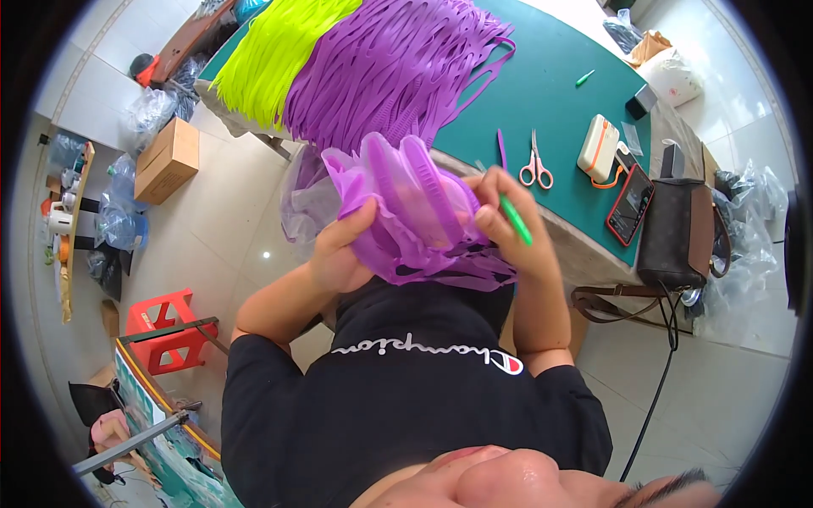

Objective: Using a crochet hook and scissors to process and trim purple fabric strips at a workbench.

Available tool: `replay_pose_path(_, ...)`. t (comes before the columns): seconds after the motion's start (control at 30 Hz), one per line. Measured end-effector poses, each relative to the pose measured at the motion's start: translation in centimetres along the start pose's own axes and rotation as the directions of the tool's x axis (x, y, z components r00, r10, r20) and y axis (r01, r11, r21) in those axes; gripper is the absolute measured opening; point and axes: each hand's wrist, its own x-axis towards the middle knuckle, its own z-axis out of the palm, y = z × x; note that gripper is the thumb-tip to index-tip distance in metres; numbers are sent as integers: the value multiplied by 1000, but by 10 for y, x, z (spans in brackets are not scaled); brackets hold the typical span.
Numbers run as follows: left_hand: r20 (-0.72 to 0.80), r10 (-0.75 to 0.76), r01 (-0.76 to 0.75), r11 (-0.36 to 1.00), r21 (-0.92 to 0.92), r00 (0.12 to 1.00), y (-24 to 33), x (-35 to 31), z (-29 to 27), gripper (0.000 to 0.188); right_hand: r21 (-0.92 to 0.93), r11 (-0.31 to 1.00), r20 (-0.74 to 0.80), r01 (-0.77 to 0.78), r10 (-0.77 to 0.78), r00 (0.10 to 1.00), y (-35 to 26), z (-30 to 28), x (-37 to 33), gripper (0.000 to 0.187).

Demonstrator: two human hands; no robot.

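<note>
In front of my chest I hold a bundle of purple rubbery straps [406, 199], curved into loops with ribbed edges. My left hand [343, 245] is closed on its left side, the thumb pressed on top. At the right side of the bundle, my right hand [508, 216] is curled round a slim tool with a bright green handle [515, 222]; its tip is hidden among the fingers. Beyond my hands, a big pile of purple straps [381, 68] and a pile of lime-yellow straps [284, 55] lie on the green table [542, 42].
On the table lie scissors [535, 161], a loose purple strip [501, 148], a small green tool [584, 78], a white-and-orange case [598, 144] and a phone [630, 203]. A brown bag [673, 237] hangs at the right corner. Leftward stand a carton [168, 161] and a red stool [169, 330].
</note>
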Motion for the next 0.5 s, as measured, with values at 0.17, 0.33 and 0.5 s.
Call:
replay_pose_path(0.17,-101,-32,6,968,-253,994,-6,0,-3,63,176,978,-187,115,-82,979,28,10,-4,38)
replay_pose_path(0.33,-134,-211,174,954,-243,968,-19,-10,-21,65,-155,982,-195,110,-140,971,38,22,-2,37)
replay_pose_path(0.5,-412,-89,117,992,42,907,-29,-11,-19,40,81,997,-279,-8,31,960,40,27,-13,37)
